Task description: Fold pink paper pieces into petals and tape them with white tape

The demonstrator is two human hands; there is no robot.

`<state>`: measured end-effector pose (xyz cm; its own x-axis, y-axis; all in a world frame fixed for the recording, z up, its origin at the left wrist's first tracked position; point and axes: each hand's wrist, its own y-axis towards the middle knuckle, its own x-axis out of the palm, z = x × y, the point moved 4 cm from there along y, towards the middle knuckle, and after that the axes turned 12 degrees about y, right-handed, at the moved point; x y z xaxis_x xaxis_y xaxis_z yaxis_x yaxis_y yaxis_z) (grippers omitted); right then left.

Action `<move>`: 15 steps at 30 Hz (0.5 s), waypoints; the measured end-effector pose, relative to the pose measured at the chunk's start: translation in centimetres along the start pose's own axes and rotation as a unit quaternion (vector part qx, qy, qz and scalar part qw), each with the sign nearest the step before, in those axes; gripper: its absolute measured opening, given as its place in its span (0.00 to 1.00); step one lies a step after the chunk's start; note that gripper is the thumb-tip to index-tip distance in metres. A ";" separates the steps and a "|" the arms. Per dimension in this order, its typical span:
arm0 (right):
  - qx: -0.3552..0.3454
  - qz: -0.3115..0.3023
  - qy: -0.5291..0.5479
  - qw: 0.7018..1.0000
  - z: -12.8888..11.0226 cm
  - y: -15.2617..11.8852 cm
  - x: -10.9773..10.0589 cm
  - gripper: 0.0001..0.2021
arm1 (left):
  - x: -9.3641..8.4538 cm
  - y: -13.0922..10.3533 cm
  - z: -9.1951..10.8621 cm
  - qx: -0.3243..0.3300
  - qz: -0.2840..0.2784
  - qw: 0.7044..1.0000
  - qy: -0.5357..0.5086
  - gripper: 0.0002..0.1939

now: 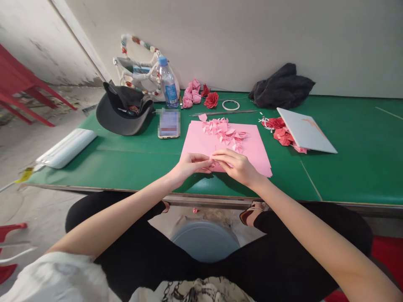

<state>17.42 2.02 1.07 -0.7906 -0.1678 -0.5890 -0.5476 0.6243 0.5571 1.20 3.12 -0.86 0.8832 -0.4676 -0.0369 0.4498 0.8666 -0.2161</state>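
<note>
On the far left of the frame, a white case [67, 147] is lying on the green table [355, 176], a cord [8, 186] trailing off its end. Upper left now: the dark cap [108, 114] is sitting hollow side up, cradling small things [132, 109] too murky to name, and behind it the beaded-handle bag [145, 79] is gaping open, showing something blue [141, 69] inside. Beside it the capped bottle [170, 88] is standing upright, its level hard to read; an elbow knocking it could be sending it onto the phone [169, 124] just in front. Into the centre, here's the action: the left hand [190, 164] is pinching a small pink paper piece [213, 164] in its fingertips, and the right hand [236, 165] is meeting it there, fingertips closing on the same piece, above the near part of the pink sheets [195, 143]. Delicate stuff: too hard a pull could be tearing it. Just beyond, folded pink pieces [220, 132] are lying loose, and a brushing knuckle could be scattering them. Right of centre, the white board [305, 130] is leaning over crumpled red paper [282, 136]; a nudge could be dropping it flat and crushing that
</note>
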 end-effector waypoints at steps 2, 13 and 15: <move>-0.006 -0.002 -0.003 1.000 0.0 0.0 0.0 0.14 | 0.0 0.0 0.1 0.002 -0.001 1.000 0.001 0.16; 0.157 0.093 0.157 0.971 0.3 0.7 -0.3 0.09 | -0.1 0.0 0.1 0.025 0.015 0.999 0.018 0.15; 0.233 0.083 0.219 0.944 0.9 0.8 0.0 0.11 | 0.0 0.0 0.3 0.043 0.023 0.998 0.051 0.15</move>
<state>17.24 3.18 0.98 -0.9483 -0.2739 -0.1605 -0.3069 0.9202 0.2430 1.20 3.16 -0.59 0.8867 -0.4393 -0.1440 0.4237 0.8969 -0.1268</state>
